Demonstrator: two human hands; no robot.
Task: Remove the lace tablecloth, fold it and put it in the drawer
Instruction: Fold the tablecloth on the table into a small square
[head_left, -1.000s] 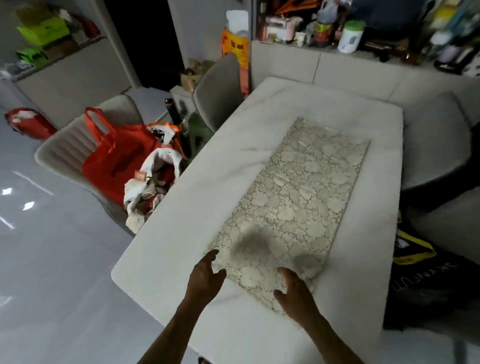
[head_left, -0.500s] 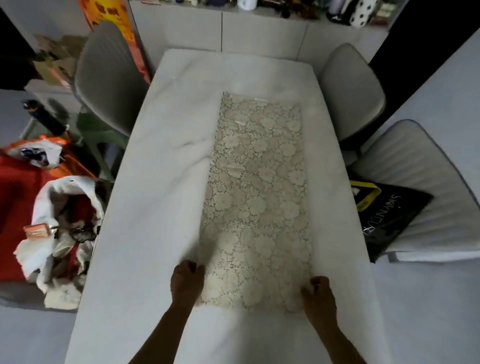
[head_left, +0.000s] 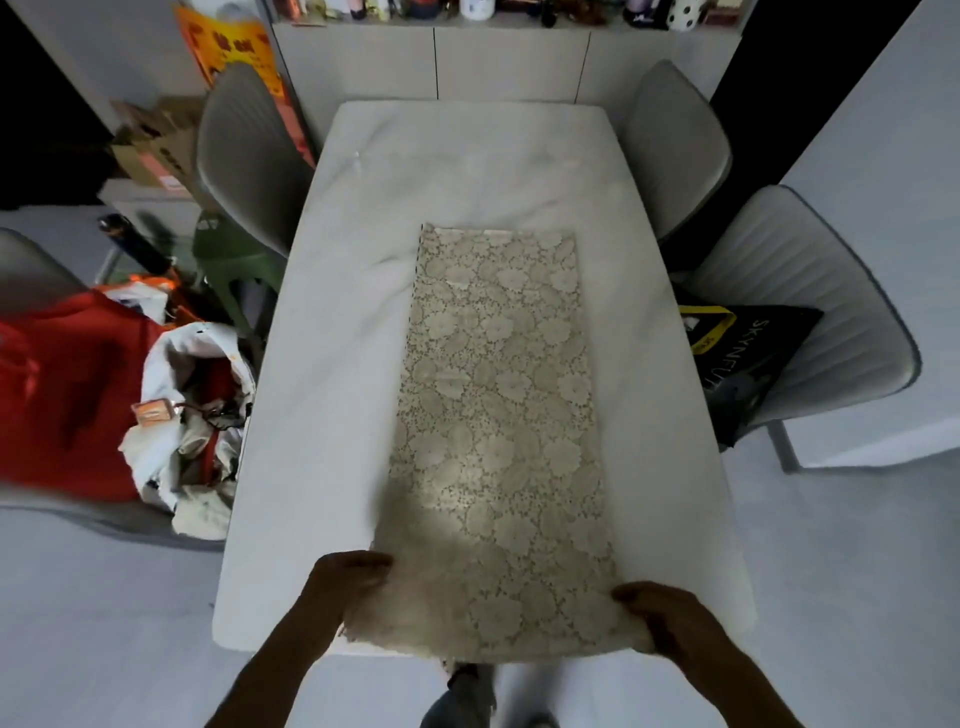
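1. White marble table (head_left: 332, 415) fills the middle of the view, running away from the person toward a pale cabinet (head_left: 509, 62) at the far wall.
2. On the far left, a red bag (head_left: 67, 395) sits on a chair, with a white bag (head_left: 176, 415) full of crumpled items beside it, close to the table's left edge.
3. Behind those, a grey chair (head_left: 244, 156) stands at the table's far left corner, near cardboard boxes (head_left: 156, 145).
4. Left hand (head_left: 345, 584) grips the near left corner of the lace tablecloth (head_left: 498, 415), fingers curled around the edge.
5. Lace tablecloth lies as a long strip down the table's centre, its near end drawn over the table's near edge.
6. Right hand (head_left: 660, 610) pinches the near right corner, fingers curled over the cloth.
7. To the right, two grey chairs stand by the table; the nearer chair (head_left: 810, 322) carries a black bag (head_left: 748, 353) with yellow trim.
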